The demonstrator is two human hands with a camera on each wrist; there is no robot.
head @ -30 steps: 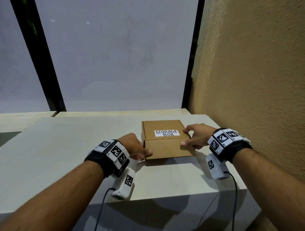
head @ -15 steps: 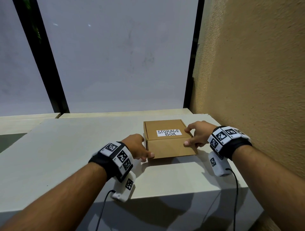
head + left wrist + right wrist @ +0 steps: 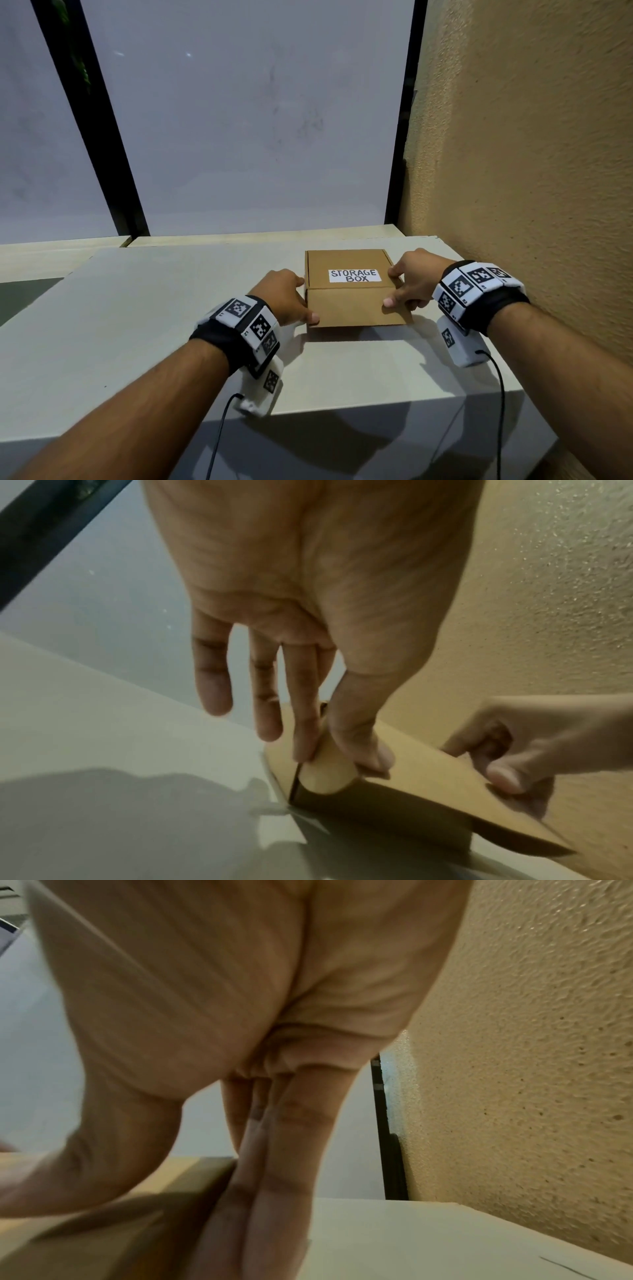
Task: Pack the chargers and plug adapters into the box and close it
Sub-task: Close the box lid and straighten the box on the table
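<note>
A brown cardboard box (image 3: 352, 301) with a white "STORAGE BOX" label (image 3: 355, 275) lies on the pale table, its lid down and its front flap (image 3: 428, 799) sticking out forward. My left hand (image 3: 291, 301) is at the box's left front corner, where thumb and fingers pinch a small rounded side tab (image 3: 329, 775). My right hand (image 3: 411, 284) holds the right end of the flap, thumb on top and fingers (image 3: 260, 1191) against the box's right side (image 3: 103, 1231). No chargers or adapters are in view.
The white table (image 3: 171, 325) ends in a front edge just below my wrists. A rough tan wall (image 3: 531, 171) stands close on the right of the box. Behind the table is a window with black frames (image 3: 102, 137).
My left hand has closed in on the box's left front corner. The right hand keeps its hold at the right side. The box stays in place.
</note>
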